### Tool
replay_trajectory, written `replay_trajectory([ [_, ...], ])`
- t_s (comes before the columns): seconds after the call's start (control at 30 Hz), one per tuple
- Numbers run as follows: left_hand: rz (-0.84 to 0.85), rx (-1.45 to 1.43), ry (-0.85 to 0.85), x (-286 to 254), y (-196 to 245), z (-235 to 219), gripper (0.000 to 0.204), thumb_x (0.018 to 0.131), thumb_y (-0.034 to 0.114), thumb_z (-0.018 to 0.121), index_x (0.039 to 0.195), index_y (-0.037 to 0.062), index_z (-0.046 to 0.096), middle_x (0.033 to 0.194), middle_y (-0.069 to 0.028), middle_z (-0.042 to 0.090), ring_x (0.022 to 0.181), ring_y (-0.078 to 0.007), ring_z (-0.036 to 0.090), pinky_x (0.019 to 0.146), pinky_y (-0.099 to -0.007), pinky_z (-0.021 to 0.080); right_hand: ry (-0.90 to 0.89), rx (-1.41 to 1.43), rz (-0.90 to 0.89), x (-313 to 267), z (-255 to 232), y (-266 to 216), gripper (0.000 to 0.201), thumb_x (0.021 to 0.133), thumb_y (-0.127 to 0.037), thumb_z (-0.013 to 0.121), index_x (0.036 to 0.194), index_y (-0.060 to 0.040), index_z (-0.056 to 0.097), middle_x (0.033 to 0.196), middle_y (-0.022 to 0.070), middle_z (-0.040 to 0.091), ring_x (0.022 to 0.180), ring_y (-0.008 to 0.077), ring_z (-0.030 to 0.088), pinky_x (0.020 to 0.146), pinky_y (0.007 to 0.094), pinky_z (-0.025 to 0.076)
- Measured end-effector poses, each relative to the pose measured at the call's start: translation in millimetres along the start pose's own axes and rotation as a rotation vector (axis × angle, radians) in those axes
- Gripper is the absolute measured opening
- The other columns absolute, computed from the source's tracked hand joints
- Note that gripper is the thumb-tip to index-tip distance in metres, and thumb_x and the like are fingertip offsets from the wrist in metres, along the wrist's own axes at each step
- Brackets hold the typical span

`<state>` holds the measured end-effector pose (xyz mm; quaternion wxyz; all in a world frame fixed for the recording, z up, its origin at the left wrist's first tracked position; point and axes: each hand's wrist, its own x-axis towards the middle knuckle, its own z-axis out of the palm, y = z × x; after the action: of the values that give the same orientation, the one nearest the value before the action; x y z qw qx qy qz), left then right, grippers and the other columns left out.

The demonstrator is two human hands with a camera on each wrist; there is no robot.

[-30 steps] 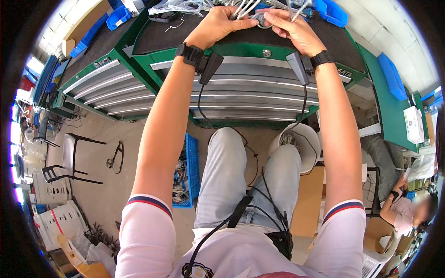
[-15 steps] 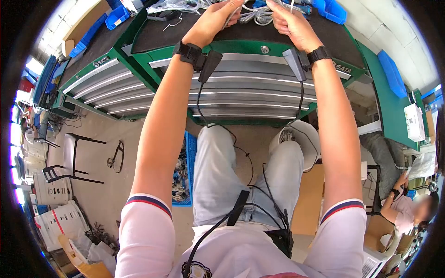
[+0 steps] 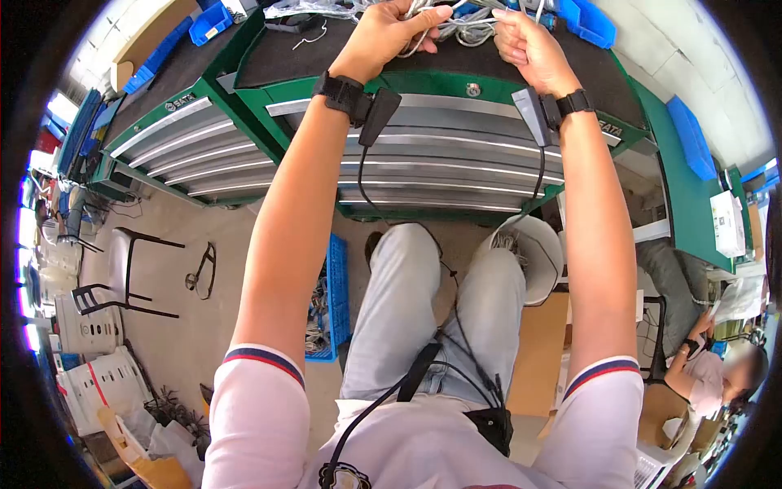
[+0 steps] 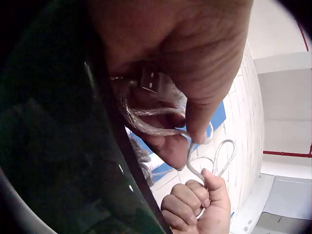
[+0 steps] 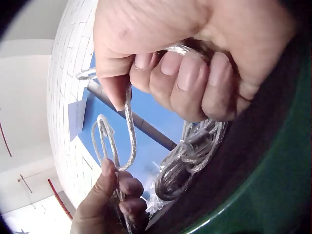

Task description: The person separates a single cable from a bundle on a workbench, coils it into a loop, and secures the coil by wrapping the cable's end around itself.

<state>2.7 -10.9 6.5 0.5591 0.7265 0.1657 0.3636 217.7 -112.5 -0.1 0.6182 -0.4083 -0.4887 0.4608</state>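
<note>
Between both hands runs a silver, clear-jacketed USB cable (image 5: 130, 131). My left hand (image 3: 381, 37) pinches loops of it between thumb and fingers, and its metal USB plug (image 4: 150, 80) shows beneath the palm in the left wrist view. My right hand (image 3: 531, 49) has its fingers curled round another stretch of the cable, thumb pressed against the index finger. A short curved length spans the gap between the hands. Close by on the dark bench top lies a coiled, tied bundle of similar cable (image 5: 178, 173).
The green tool cabinet (image 3: 326, 91) has a black mat on top. Blue bins (image 3: 588, 23) stand along its back. A white bucket (image 3: 544, 261) with cables and a blue crate (image 3: 337, 293) sit on the floor. Another person (image 3: 707, 379) is at far right.
My hands were close together over the cable, then moved apart, drawing out a length between them. The right fingers have curled in more tightly, and the left hand has turned slightly.
</note>
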Motion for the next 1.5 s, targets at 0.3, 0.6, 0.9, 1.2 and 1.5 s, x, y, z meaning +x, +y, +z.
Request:
replay_trajectory([
  [0.3,0.005,-0.031,-0.061,3.5,-15.2,-7.7,0.036,0.097,0.041,0.065,0.083,0.0074,0.066,0.07,-0.0007,0.064,0.057,-0.0082,0.059,0.052,-0.0219,0.042,-0.004,0.028,-0.003,-2.5,-4.6,4.7,0.04,0.099,-0.027,0.057,0.065,-0.0191,0.038,0.055,-0.0082,0.028,0.043,0.0053,0.026,0.043,0.023,0.019],
  [0.6,0.04,-0.173,-0.023,4.2,-19.8,-12.1,0.033,0.103,0.026,0.051,0.09,0.0003,0.067,0.077,-0.0096,0.069,0.066,-0.0171,0.065,0.061,-0.0279,0.049,-0.008,0.099,-0.029,-0.5,-5.8,3.2,0.043,0.099,-0.033,0.059,0.065,-0.0193,0.037,0.055,-0.0076,0.028,0.044,0.0054,0.027,0.042,0.022,0.019],
  [0.9,0.102,-0.268,0.034,8.9,-22.2,-8.9,0.022,0.102,0.019,0.053,0.086,0.006,0.061,0.069,-0.0015,0.058,0.06,-0.0126,0.054,0.056,-0.0249,0.041,-0.076,0.067,-0.024,1.9,-19.8,12.1,0.041,0.099,-0.033,0.06,0.066,-0.0176,0.042,0.057,-0.0087,0.029,0.048,0.0042,0.027,0.046,0.0221,0.021],
  [1.2,0.215,0.019,-0.055,12.4,-40.5,-20.2,0.029,0.093,0.022,0.073,0.116,0.0076,0.063,0.086,0.002,0.061,0.081,-0.0079,0.057,0.076,-0.0234,0.044,-0.005,-0.082,-0.102,-3.7,-13.8,9.6,0.045,0.094,-0.026,0.062,0.061,-0.018,0.033,0.057,-0.0077,0.028,0.05,0.0047,0.029,0.05,0.0235,0.024],
  [1.5,0.245,0.125,-0.083,4.9,-30.7,-17.0,0.025,0.091,0.032,0.075,0.098,0.0093,0.067,0.082,0.004,0.059,0.077,-0.0072,0.051,0.073,-0.0241,0.041,0.015,-0.084,-0.12,-3.1,-8.3,9.7,0.046,0.094,-0.029,0.065,0.059,-0.0185,0.035,0.055,-0.0081,0.03,0.048,0.0046,0.028,0.048,0.0239,0.022],
])
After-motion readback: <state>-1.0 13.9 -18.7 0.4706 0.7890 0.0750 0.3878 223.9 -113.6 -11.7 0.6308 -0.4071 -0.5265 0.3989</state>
